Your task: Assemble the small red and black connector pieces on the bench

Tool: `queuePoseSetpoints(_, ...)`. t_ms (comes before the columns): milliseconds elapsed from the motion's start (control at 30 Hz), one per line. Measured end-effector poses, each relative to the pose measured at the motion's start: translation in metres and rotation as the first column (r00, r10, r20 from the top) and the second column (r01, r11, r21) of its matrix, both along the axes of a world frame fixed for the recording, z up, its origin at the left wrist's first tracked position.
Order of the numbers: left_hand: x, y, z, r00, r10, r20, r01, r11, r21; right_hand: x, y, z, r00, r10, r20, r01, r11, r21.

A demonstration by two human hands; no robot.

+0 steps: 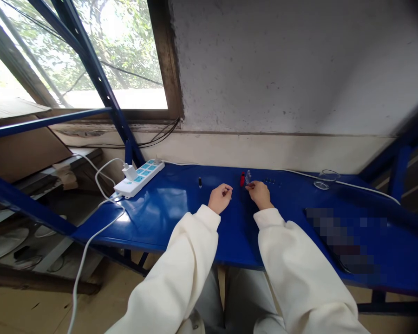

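Note:
My left hand (220, 198) is above the blue table, its fingers curled into a pinch. Whatever lies between those fingertips is too small to make out. My right hand (260, 194) is also closed, fingertips pressed together beside a small clear piece (248, 176); whether they grip it cannot be told. Just left of that piece stands a small red object (242, 179). Farther left, a small black-topped bottle (199, 182) stands upright, apart from both hands. Several tiny clear pieces (270, 181) lie right of my right hand.
A white power strip (139, 178) with a plugged-in adapter lies on the left of the blue table (153, 232). At the right are a clear round container (322, 184), a white cable (365, 188) and a dark blurred-out flat object (341, 241). A wall borders the back.

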State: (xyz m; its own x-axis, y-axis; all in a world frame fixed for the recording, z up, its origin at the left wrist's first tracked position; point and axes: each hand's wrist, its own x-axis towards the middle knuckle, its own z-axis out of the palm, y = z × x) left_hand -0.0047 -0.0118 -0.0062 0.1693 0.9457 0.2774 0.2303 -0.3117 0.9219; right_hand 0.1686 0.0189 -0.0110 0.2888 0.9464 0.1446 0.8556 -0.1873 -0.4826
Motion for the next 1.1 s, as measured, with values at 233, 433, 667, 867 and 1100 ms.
queuePoseSetpoints(233,0.001,-0.004,0.005,0.999,0.051,0.011,-0.051,0.997,0.064,0.000,-0.001,0.002,0.999,-0.050,0.007,0.050,0.999,-0.012)
queuePoseSetpoints(433,-0.005,-0.012,0.021,0.852,0.369,0.372,-0.431,0.897,0.096,-0.003,-0.003,0.005,0.996,-0.067,0.066,0.068,0.998,-0.008)
queuePoseSetpoints(667,-0.018,0.004,0.020,0.623,0.587,0.518,-0.537,0.802,-0.262,-0.003,-0.001,0.000,0.993,-0.062,0.100,0.060,0.998,0.022)
queuePoseSetpoints(867,-0.023,0.014,0.017,0.608,0.582,0.540,-0.375,0.810,-0.451,-0.003,-0.001,0.000,0.993,-0.055,0.103,0.053,0.998,0.022)
queuePoseSetpoints(1100,-0.024,0.023,0.009,0.554,0.561,0.615,-0.290,0.823,-0.489,-0.008,-0.010,0.010,0.986,-0.041,0.160,0.054,0.996,-0.077)
